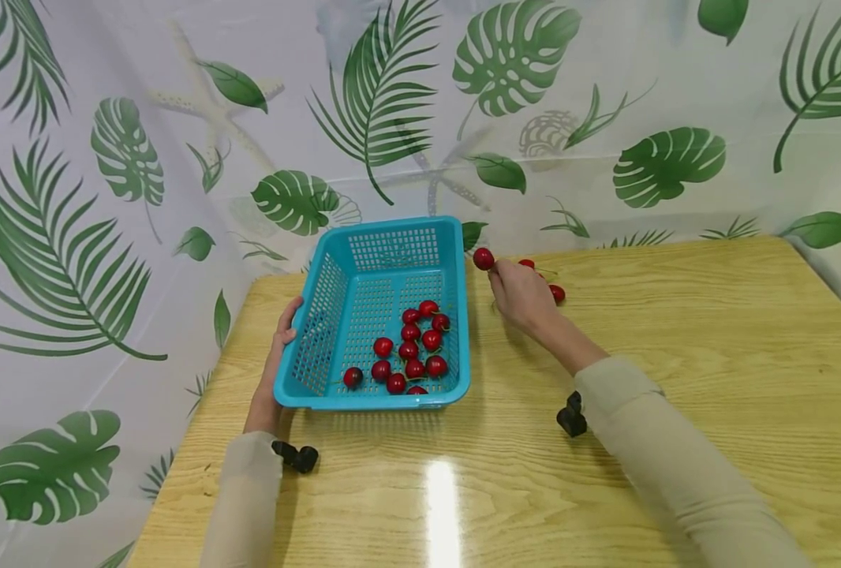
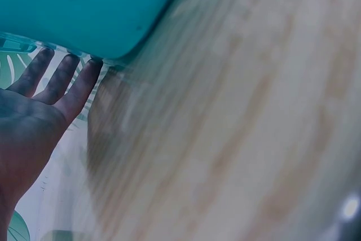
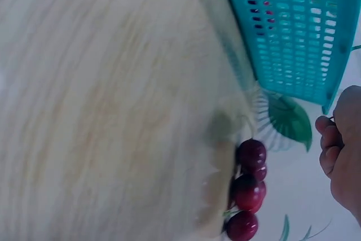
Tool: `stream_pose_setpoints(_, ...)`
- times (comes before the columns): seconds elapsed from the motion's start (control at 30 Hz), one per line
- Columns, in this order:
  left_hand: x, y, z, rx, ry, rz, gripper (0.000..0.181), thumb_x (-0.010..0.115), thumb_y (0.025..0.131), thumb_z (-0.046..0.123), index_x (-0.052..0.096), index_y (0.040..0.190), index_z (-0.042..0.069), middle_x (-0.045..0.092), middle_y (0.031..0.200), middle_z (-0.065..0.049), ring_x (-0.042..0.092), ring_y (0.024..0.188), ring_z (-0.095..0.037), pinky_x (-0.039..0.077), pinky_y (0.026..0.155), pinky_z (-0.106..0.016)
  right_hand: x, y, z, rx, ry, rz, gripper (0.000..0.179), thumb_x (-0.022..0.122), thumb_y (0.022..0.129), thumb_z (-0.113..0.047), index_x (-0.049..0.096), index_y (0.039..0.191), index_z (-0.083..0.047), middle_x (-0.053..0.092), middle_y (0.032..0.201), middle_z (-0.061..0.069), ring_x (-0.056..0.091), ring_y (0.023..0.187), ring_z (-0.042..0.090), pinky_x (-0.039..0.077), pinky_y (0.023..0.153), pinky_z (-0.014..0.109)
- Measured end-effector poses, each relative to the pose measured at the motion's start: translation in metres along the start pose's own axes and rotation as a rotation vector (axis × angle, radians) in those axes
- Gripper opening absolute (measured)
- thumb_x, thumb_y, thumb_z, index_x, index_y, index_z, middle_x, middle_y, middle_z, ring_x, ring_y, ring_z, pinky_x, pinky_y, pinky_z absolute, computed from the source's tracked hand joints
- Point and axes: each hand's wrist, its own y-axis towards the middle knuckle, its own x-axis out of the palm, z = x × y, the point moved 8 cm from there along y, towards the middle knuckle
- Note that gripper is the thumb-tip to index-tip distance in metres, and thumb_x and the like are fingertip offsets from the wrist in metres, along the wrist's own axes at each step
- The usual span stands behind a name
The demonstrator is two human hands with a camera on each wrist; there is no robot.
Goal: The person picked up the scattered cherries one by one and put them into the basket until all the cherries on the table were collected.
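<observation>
A blue plastic basket (image 1: 289,390) stands on the table with several red cherries (image 1: 409,350) gathered toward its near right part. My left hand (image 1: 282,347) is at the basket's left side; in the left wrist view its fingers (image 2: 76,88) are extended, with the tips against the basket. Just right of the basket, my right hand (image 1: 523,296) pinches a cherry (image 1: 484,259) by its stem, about level with the rim. Beyond that hand lie several more cherries (image 1: 557,293), partly hidden by it in the head view. The right wrist view shows this group of loose cherries (image 3: 247,192) more fully.
The wooden table (image 1: 712,379) extends to the right and toward me. A white cloth (image 1: 577,213) printed with green leaves hangs behind the table and along its left side.
</observation>
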Motion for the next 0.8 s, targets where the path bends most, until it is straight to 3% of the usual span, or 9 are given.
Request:
stream_pose_setpoints(0.17, -0.001, 0.000, 0.000, 0.011, -0.012, -0.011, 0.065, 0.015, 0.095, 0.013, 0.012, 0.160, 0.017, 0.007, 0.162, -0.023, 0.031, 0.136, -0.021, 0.029, 0.106, -0.029, -0.009, 0.003, -0.018, -0.051, 0.056, 0.063, 0.018, 0.050, 0.102, -0.009, 0.059, 0.095, 0.004, 0.055, 0.072, 0.013, 0.049, 0.059, 0.026, 0.043, 0.055, 0.036)
stream_pose_setpoints(0.37, -0.001, -0.001, 0.001, 0.019, -0.025, -0.022, 0.065, 0.016, 0.095, 0.012, 0.015, 0.160, 0.021, 0.007, 0.162, -0.025, 0.033, 0.135, -0.019, 0.031, 0.105, -0.026, -0.009, 0.007, -0.038, -0.102, 0.072, 0.088, 0.015, 0.054, 0.100, -0.007, 0.063, 0.103, 0.005, 0.066, 0.090, 0.019, 0.059, 0.073, 0.031, 0.053, 0.068, 0.041)
stream_pose_setpoints(0.6, 0.005, -0.008, 0.009, 0.009, -0.003, -0.035, 0.065, 0.016, 0.095, 0.013, 0.013, 0.159, 0.018, 0.009, 0.162, -0.022, 0.023, 0.142, -0.033, 0.030, 0.107, -0.032, -0.009, 0.011, -0.066, -0.187, 0.093, 0.078, 0.018, 0.053, 0.100, -0.005, 0.064, 0.108, 0.007, 0.069, 0.101, 0.022, 0.065, 0.090, 0.034, 0.055, 0.079, 0.043)
stream_pose_setpoints(0.8, 0.006, -0.010, 0.010, -0.013, -0.011, -0.037, 0.065, 0.012, 0.095, 0.011, 0.010, 0.160, 0.019, 0.007, 0.164, -0.018, 0.022, 0.143, -0.032, 0.031, 0.105, -0.033, -0.002, 0.016, -0.094, -0.225, 0.081, 0.036, 0.019, 0.052, 0.101, -0.005, 0.066, 0.106, 0.007, 0.069, 0.100, 0.021, 0.064, 0.093, 0.033, 0.054, 0.083, 0.042)
